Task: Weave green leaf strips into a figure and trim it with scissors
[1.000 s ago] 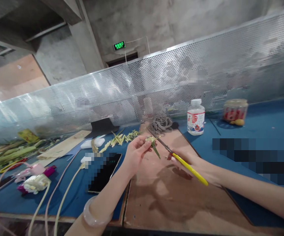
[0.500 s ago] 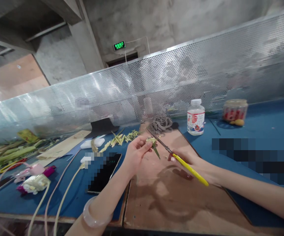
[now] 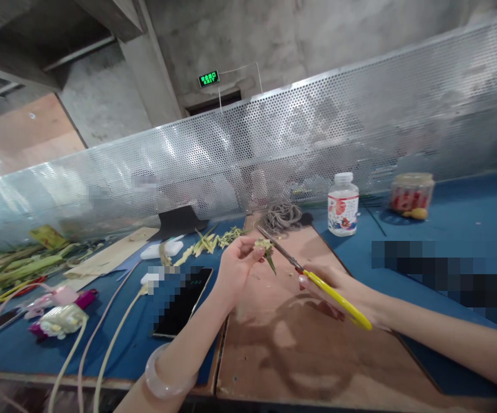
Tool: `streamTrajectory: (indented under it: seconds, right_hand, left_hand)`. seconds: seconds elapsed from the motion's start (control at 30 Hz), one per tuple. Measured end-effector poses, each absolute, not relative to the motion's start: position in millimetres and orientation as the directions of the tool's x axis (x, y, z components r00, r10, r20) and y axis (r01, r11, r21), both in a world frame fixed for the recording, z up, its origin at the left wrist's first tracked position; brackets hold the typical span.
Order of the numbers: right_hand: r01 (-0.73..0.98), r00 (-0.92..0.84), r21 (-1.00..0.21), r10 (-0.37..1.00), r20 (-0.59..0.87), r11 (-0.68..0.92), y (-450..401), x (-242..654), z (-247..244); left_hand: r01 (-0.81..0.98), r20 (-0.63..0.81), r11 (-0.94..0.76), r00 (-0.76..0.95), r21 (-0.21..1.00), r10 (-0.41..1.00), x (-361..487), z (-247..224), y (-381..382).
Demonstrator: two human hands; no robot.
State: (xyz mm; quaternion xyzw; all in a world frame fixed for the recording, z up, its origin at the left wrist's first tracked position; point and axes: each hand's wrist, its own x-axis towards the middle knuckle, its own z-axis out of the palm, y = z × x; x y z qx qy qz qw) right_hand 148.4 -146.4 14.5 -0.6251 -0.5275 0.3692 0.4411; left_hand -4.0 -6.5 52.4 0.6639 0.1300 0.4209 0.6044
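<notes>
A small green and cream leafy piece (image 3: pixel 263 248) is up in the left hand (image 3: pixel 240 265), over the brown part of the table (image 3: pixel 291 367). The thumb and fingers of that hand pinch it, and one green tip pokes down. The right hand (image 3: pixel 338 292) is curled around the yellow handles of the scissors (image 3: pixel 336 298), and the blades point up and to the left, just beside the leafy piece. Past the blades is a heap of gray cord (image 3: pixel 281 219). To the right of the cord stands a clear bottle (image 3: pixel 343 209) with a red, white and blue label; I cannot tell what is in it. Further right is a see-through jar (image 3: pixel 411 192) with red on it or in it, too blurry to tell, and a small orange-yellow thing (image 3: pixel 419 214) sits by its bottom. The left arm comes up from the bottom edge with a pale bracelet (image 3: pixel 160 373) on it, next to a black phone (image 3: pixel 188 307). The right arm comes in from the right edge, slanting up to the scissors.
</notes>
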Motion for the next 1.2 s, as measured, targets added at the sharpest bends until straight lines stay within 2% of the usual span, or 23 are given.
streamTrajectory:
  seconds: [0.23,0.4,0.87,1.2]
  right_hand:
    - [0.346,0.151,-0.936,0.988,-0.020,-0.072,-146.4,148.5,16.5]
    - [0.360,0.111,-0.932,0.994,-0.011,-0.050,-148.5,145.5,20.1]
    - [0.326,0.141,-0.939,0.988,-0.065,-0.108,-147.6,142.9,20.8]
    - [0.344,0.115,-0.938,0.993,-0.006,-0.045,-145.9,144.1,19.9]
  left_hand:
    - [-0.298,0.414,-0.289,0.598,0.910,0.686,-5.3,50.6,-3.5]
    - [-0.311,0.410,-0.273,0.590,0.911,0.696,-5.2,50.4,-3.8]
    - [-0.311,0.375,-0.226,0.599,0.923,0.707,-4.1,52.5,-7.3]
    - [-0.345,0.376,-0.194,0.610,0.919,0.698,-4.1,54.1,-8.6]
